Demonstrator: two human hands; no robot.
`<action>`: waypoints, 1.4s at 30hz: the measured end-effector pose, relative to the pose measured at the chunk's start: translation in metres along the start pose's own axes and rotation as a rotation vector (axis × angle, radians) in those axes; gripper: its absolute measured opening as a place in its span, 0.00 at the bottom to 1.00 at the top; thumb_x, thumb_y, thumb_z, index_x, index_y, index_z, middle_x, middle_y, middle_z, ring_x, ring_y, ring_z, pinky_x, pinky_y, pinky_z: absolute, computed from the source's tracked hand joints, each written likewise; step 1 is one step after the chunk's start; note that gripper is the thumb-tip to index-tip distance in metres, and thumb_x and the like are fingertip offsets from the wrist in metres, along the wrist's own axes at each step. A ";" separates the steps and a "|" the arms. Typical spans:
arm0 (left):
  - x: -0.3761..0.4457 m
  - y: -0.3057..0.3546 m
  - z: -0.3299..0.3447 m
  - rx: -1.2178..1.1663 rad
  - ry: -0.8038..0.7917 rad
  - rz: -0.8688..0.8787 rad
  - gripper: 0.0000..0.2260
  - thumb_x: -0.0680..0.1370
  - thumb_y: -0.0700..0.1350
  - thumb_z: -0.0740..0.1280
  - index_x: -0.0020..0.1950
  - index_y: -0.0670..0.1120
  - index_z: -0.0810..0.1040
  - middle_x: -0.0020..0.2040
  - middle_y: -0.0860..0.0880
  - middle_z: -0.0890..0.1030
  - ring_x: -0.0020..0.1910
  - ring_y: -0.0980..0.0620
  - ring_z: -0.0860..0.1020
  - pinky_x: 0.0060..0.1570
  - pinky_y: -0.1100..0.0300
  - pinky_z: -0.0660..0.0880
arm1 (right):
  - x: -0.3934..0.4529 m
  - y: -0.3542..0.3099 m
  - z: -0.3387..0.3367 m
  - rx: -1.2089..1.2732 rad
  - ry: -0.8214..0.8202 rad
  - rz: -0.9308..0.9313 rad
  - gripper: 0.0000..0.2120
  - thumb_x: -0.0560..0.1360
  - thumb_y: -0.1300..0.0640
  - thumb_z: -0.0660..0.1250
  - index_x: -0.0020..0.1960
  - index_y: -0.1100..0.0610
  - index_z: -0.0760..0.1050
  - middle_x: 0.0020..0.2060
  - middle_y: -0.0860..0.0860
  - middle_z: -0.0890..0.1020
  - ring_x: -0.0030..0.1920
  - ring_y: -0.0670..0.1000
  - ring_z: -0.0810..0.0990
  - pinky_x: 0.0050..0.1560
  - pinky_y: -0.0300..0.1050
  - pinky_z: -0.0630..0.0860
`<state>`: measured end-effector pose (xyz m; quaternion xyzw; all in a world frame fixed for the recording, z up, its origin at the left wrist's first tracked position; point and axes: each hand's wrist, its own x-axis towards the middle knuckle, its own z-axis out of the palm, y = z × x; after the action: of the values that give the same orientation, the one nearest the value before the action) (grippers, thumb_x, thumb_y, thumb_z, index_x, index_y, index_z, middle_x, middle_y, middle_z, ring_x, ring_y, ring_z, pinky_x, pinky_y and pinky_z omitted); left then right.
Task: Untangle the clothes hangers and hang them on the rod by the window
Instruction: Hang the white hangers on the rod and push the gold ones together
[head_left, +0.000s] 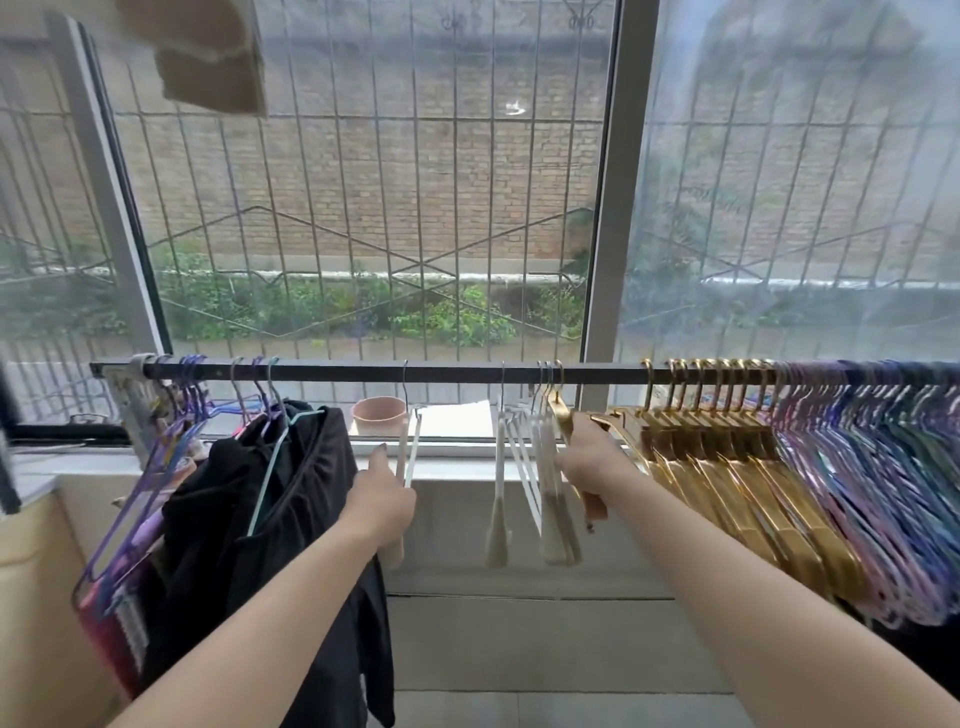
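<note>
**Both hands on hangers at the middle of the rod**

The dark metal rod (332, 372) runs level across the window, and the hangers hook over it with their long bodies dropping toward the person. The left hand (382, 501) curls its fingers round a white hanger (410, 447) whose thin wire hook sits alone on the rod's middle stretch. The right hand (589, 462) grips a glossy gold hanger (560, 415) just below its hook, which is over the rod beside a small cluster of white hangers (540, 467). The gold hanger's matching group, the packed gold hangers (727, 441), lies to the right of that hand, along the rod's axis; so I judge a sideways slide toward the right end is the likely move, and the right hand is the nearer one. Beyond them crowd pastel pink and purple hangers (857, 467), blurred. Near the rod's left end hang purple wire hangers (192, 395) and a black garment (291, 493), soft and creased.
</note>
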<state>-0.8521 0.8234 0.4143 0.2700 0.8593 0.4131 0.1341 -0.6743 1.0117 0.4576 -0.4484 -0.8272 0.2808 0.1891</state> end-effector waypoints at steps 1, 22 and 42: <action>0.000 -0.002 0.001 -0.005 -0.005 0.009 0.33 0.79 0.38 0.60 0.82 0.50 0.52 0.67 0.42 0.73 0.60 0.41 0.76 0.61 0.45 0.75 | 0.000 -0.006 0.007 -0.013 -0.008 -0.025 0.17 0.78 0.65 0.61 0.66 0.58 0.66 0.50 0.55 0.76 0.43 0.51 0.75 0.37 0.47 0.75; -0.005 0.033 0.041 -0.158 -0.168 0.154 0.28 0.78 0.35 0.60 0.77 0.51 0.67 0.66 0.39 0.78 0.59 0.39 0.80 0.56 0.50 0.79 | 0.003 -0.031 0.042 0.049 -0.019 -0.133 0.30 0.79 0.66 0.63 0.79 0.52 0.60 0.67 0.56 0.76 0.54 0.56 0.78 0.46 0.45 0.75; 0.017 0.052 0.049 -0.625 -0.060 -0.196 0.08 0.83 0.34 0.58 0.59 0.38 0.73 0.47 0.40 0.84 0.44 0.41 0.86 0.47 0.46 0.84 | -0.007 0.023 0.001 -0.078 -0.031 -0.067 0.36 0.78 0.68 0.58 0.81 0.46 0.52 0.66 0.56 0.70 0.51 0.57 0.80 0.48 0.55 0.83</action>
<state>-0.8254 0.8909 0.4247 0.1438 0.7084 0.6340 0.2748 -0.6568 1.0149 0.4418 -0.4229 -0.8550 0.2490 0.1678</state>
